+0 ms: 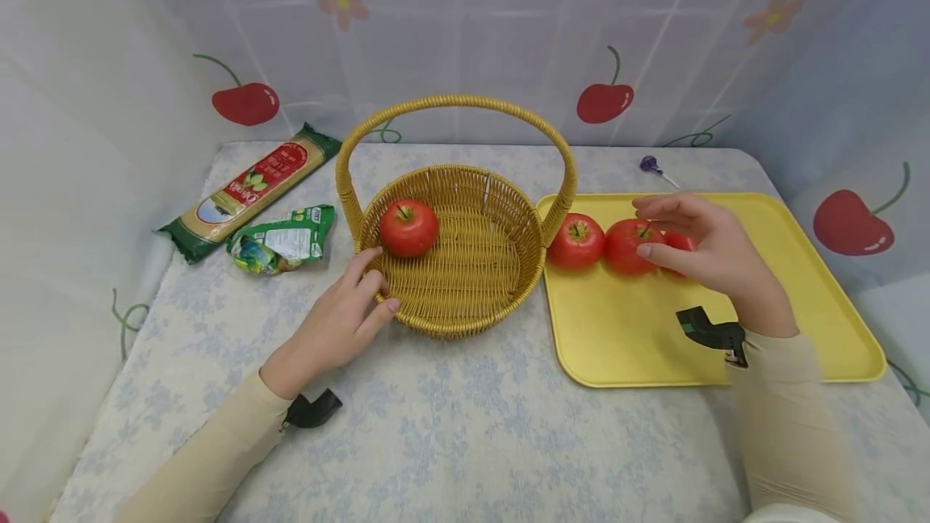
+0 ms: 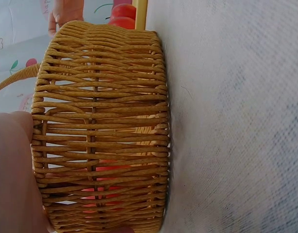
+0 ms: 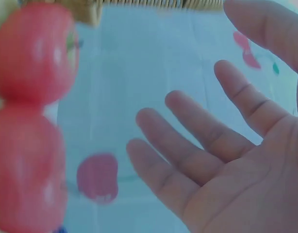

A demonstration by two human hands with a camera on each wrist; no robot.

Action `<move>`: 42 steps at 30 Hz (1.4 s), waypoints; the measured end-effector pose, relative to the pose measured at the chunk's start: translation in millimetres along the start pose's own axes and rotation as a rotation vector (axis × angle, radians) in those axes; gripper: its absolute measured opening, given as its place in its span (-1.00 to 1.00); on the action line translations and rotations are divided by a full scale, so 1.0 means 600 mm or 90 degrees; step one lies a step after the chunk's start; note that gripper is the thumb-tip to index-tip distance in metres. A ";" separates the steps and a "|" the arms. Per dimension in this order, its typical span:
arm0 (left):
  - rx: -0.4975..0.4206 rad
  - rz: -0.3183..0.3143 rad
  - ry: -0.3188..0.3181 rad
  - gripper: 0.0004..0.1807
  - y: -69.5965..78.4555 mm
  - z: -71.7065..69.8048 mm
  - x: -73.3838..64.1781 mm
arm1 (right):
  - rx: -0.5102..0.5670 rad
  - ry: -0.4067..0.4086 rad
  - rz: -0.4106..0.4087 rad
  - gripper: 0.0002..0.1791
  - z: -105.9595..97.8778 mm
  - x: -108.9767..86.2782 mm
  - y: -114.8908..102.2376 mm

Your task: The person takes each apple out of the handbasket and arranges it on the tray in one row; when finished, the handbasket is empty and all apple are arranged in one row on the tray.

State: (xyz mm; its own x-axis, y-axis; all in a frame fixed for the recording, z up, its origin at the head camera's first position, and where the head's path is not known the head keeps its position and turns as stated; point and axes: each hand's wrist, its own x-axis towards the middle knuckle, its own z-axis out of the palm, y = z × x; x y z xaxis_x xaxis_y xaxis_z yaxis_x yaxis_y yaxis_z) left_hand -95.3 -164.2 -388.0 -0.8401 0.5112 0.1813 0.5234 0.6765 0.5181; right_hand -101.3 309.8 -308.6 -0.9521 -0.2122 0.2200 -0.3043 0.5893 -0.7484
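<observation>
One red apple [image 1: 409,228] sits in the round wicker basket [image 1: 454,328], against its left wall. My left hand [image 1: 334,329] holds the basket's near-left rim, thumb and fingers spread along it. In the left wrist view, the woven side of the basket [image 2: 100,126] fills the middle. Three more apples lie in a row on the yellow tray [image 1: 632,345]: a left one [image 1: 576,242], a middle one [image 1: 629,248] and a right one [image 1: 680,245], partly hidden. Over these last two hovers my right hand [image 1: 701,244], fingers spread and nothing in its palm.
A pasta packet [image 1: 250,192] and a crumpled green snack bag [image 1: 283,240] lie left of the basket. Behind the tray is a purple lollipop [image 1: 650,164]. The basket's tall arched handle [image 1: 458,101] stands upright, its right foot beside the left apple on the tray.
</observation>
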 end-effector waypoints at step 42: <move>-0.004 0.005 0.004 -0.77 0.000 -0.001 0.000 | 0.018 -0.252 -0.106 -0.63 0.238 0.143 -0.138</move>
State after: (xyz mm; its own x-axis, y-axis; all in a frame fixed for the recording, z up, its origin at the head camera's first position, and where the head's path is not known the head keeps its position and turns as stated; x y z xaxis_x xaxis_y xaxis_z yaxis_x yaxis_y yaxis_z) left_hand -95.4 -164.5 -387.6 -0.8370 0.5133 0.1898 0.5288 0.6692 0.5220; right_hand -153.4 131.7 -317.1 -0.8040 -0.5883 0.0866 -0.4469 0.5017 -0.7407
